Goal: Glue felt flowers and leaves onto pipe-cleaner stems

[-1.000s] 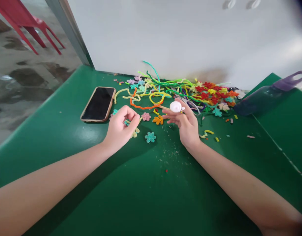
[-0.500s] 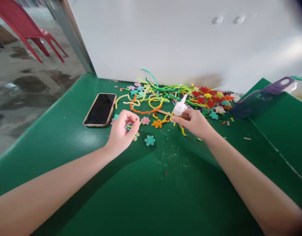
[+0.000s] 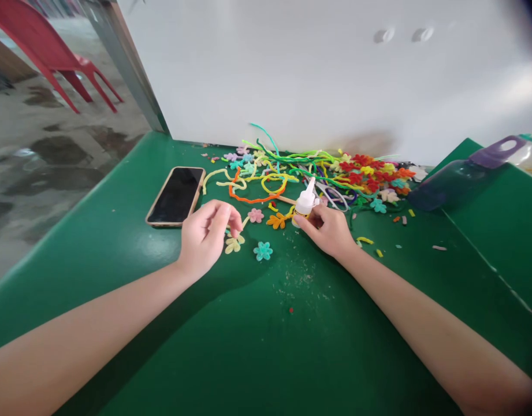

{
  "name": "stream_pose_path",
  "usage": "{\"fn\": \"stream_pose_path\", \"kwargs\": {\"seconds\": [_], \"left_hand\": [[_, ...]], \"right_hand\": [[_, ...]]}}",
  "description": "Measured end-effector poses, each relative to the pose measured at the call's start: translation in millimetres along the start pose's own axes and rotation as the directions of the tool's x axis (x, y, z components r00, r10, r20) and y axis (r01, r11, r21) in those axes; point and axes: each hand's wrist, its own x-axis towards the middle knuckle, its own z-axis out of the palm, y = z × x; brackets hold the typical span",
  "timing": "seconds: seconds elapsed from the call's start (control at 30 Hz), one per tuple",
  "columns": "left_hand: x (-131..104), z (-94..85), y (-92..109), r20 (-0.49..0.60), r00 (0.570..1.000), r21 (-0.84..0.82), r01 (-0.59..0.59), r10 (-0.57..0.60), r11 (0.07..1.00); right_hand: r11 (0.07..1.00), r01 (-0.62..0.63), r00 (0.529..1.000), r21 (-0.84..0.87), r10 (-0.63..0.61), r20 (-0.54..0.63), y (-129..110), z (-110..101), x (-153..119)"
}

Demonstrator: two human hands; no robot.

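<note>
My right hand grips a small glue bottle with a white pointed cap, which stands upright and leans slightly right. Fingers curled in and thumb against them, my left hand is raised beside the phone; whatever may be between its fingertips is hidden. Just right of that hand lie a pale yellow pipe-cleaner flower, a turquoise flower and a pink flower. An orange pipe-cleaner piece lies left of the bottle, near a wooden stick.
A phone lies at left on the green table. Behind my hands spreads a heap of pipe cleaners and red flowers, with scissors among them. A purple-topped water bottle leans at right. A white cabinet panel borders the back.
My right hand has moved left and nearer with the glue bottle, uncovering the scissors. My left hand has shifted slightly left and down, its fingers still curled.
</note>
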Motion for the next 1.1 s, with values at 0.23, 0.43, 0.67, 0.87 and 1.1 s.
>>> {"fn": "stream_pose_path", "kwargs": {"seconds": [0.23,0.43,0.67,0.87,1.1], "left_hand": [[17,-13.4,20,0.007,0.998,0.051,-0.061,0.06,0.997],[15,-28.0,1,0.376,0.926,0.549,-0.245,0.025,0.799],[-7,-29.8,-22,0.474,0.878,0.686,-0.413,0.063,0.599],[-5,-30.9,-27,0.473,0.878,0.616,-0.391,0.075,0.684],[-6,-33.6,-27,0.356,0.926,0.536,-0.311,0.124,0.784]], "right_hand": [[0.991,0.105,0.994,0.082,-0.103,-0.018,2,1,-3],[0.984,0.144,0.99,0.103,-0.142,-0.023,0,2,-4],[0.98,0.132,0.991,0.149,-0.131,-0.016,1,3,-3],[0.988,0.118,0.993,0.097,-0.115,-0.038,1,1,-2],[0.982,0.119,0.992,0.147,-0.112,-0.056,6,4,-1]]}}
